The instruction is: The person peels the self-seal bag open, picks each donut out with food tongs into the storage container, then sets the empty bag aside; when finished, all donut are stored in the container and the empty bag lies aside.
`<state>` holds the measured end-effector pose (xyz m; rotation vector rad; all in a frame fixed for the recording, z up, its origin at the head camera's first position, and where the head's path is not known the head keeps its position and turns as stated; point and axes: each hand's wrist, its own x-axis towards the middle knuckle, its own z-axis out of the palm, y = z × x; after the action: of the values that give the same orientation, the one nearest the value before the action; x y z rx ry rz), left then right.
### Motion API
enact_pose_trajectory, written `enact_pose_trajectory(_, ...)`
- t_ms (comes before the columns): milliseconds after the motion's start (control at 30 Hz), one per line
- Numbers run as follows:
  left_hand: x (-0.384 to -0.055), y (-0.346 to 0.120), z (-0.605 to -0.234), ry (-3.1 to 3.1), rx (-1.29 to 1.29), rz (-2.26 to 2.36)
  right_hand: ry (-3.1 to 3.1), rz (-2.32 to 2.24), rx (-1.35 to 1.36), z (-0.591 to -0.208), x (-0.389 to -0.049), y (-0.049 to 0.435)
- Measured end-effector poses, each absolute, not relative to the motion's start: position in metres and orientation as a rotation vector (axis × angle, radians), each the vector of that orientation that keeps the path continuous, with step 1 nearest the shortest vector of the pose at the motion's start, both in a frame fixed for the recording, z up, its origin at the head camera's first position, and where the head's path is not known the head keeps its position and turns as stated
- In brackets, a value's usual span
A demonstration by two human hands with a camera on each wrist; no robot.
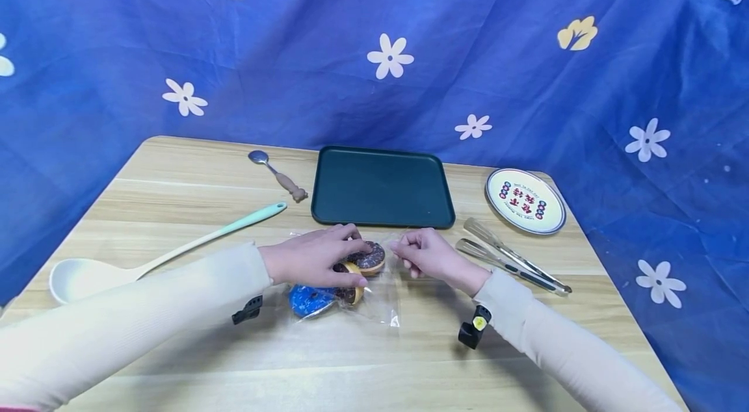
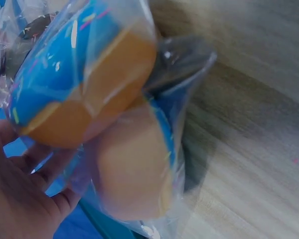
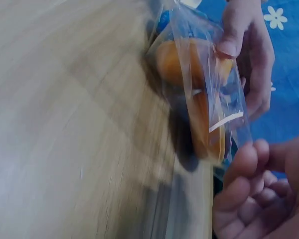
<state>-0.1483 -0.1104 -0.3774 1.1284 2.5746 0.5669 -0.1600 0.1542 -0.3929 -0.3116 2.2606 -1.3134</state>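
Note:
A clear plastic bag (image 1: pixel 383 312) holds several doughnuts and lies in front of the dark tray. Inside it are a blue-iced doughnut (image 1: pixel 308 300) and a chocolate-iced doughnut (image 1: pixel 376 260) with sprinkles. My left hand (image 1: pixel 318 259) grips the bag from above, thumb and fingers spread around the doughnuts. At the bag's right end, my right hand (image 1: pixel 430 255) pinches the edge of the plastic between thumb and forefinger. In the left wrist view, a blue doughnut (image 2: pixel 60 64) with a tan underside shows close up through the film.
Behind the bag lies a dark green tray (image 1: pixel 383 188). Metal tongs (image 1: pixel 509 259) and a printed white plate (image 1: pixel 552 220) are on the right. To the left are a large ladle (image 1: pixel 88 277) with a mint handle and a small spoon (image 1: pixel 281 178). A blue curtain (image 1: pixel 328 74) hangs behind the table.

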Motion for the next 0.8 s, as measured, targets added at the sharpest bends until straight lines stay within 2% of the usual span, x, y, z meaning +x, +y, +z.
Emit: enact_pose_trajectory(800, -0.144, -0.109, -0.379, 2.578, 1.098, 0.593, 2.025, -1.269, -0.464, -0.406, -0.176, 0.201)
